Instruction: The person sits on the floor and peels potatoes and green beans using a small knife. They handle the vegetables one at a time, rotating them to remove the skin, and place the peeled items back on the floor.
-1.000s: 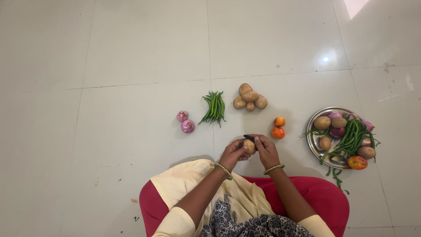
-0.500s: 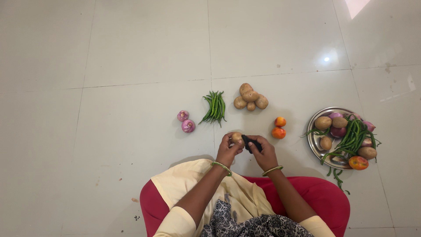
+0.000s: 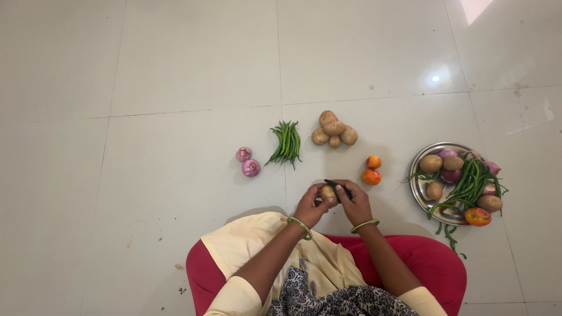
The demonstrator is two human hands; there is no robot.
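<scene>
Pale floor tiles carry everything, and I am seated at their near edge on a red cushion (image 3: 433, 263). My left hand (image 3: 310, 206) is curled around a small potato (image 3: 328, 193), holding it just above the floor in front of my knees. My right hand (image 3: 354, 203) is closed on a dark-handled peeler (image 3: 338, 188), its tip resting against the potato's upper side. Both wrists wear green bangles.

As far as I can judge, the work is at an early stage: the potato in my grip looks brown over most of what shows (my fingers hide the rest), and I see no peelings on the floor.

Further out on the floor lie a heap of four potatoes (image 3: 334, 131), all unpeeled, a bunch of green beans (image 3: 286, 142) just left of them, two purple onions (image 3: 247, 161) further left, and two tomatoes (image 3: 371, 169) near my right hand. Toward the right edge sits a steel plate (image 3: 417, 186) loaded with more potatoes, onions, beans and a tomato, so plenty appears left.
</scene>
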